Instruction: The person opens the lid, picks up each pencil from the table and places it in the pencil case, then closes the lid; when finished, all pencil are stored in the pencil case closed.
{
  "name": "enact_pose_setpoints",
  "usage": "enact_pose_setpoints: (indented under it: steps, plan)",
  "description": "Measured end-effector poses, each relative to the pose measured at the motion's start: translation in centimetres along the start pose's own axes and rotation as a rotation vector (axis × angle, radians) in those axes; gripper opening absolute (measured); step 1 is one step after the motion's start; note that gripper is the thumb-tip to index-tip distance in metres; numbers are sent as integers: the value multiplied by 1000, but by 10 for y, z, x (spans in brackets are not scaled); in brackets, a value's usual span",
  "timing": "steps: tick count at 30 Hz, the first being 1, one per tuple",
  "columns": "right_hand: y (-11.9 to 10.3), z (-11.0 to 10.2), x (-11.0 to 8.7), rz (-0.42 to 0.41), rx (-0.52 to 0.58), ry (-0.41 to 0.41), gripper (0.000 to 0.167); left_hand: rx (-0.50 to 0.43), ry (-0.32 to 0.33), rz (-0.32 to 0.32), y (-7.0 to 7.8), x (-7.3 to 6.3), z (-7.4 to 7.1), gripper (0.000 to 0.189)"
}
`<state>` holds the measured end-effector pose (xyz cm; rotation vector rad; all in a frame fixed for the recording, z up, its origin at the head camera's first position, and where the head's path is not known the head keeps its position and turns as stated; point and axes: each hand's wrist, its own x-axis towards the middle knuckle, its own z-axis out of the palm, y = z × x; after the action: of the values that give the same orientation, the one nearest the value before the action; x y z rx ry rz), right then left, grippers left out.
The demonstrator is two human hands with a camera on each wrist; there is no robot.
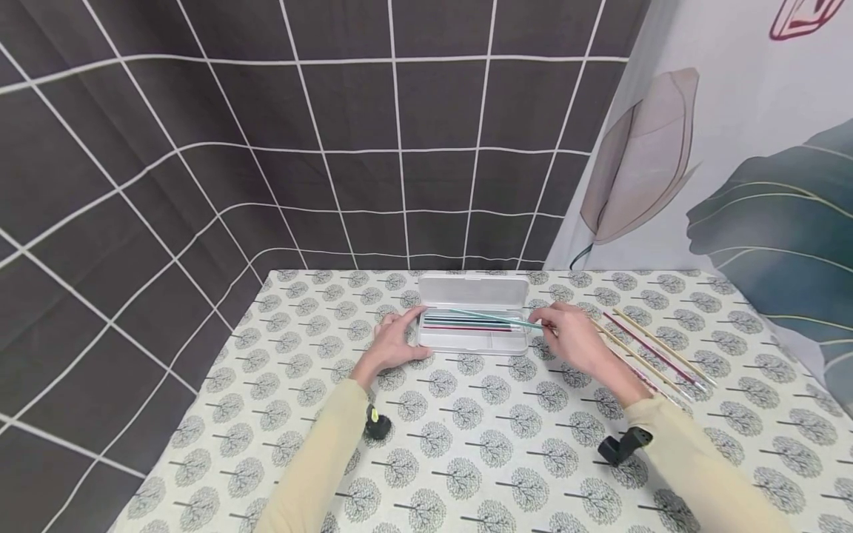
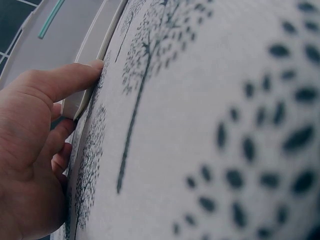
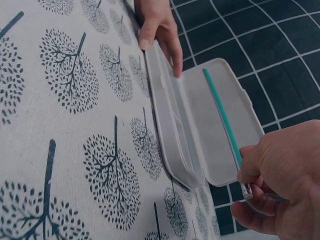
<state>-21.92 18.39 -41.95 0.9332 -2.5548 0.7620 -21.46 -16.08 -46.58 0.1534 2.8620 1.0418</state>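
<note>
A white pencil case (image 1: pixel 509 343) stands on the table with its lid (image 1: pixel 473 291) raised at the back. My left hand (image 1: pixel 393 343) grips the case's left end, thumb at the front corner and fingers round the side. Between the thumb and fingers of my right hand (image 1: pixel 574 337) is a green pencil (image 3: pixel 220 107), pinched near its eraser end. The pencil slants leftward above the open case. Several pencils, among them a red pencil (image 1: pixel 460 328), lie lengthwise in the rear compartment. In the right wrist view the case's wall hides them.
Right of the case, several loose pencils lie slantwise on the tree-patterned tablecloth (image 1: pixel 460 444), among them a dark red pencil (image 1: pixel 656 348) and a tan pencil (image 1: pixel 666 349). A dark gridded curtain (image 1: pixel 353 178) hangs behind the table.
</note>
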Motion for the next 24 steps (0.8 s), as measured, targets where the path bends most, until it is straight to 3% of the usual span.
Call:
enact_pose_setpoints:
  steps: [6, 24]
  plan:
    - [0, 7, 8, 0, -1, -28, 30, -1, -2, 4, 0, -1, -2, 96]
    - [-7, 28, 25, 142, 25, -168, 38, -12, -5, 7, 2, -2, -3, 96]
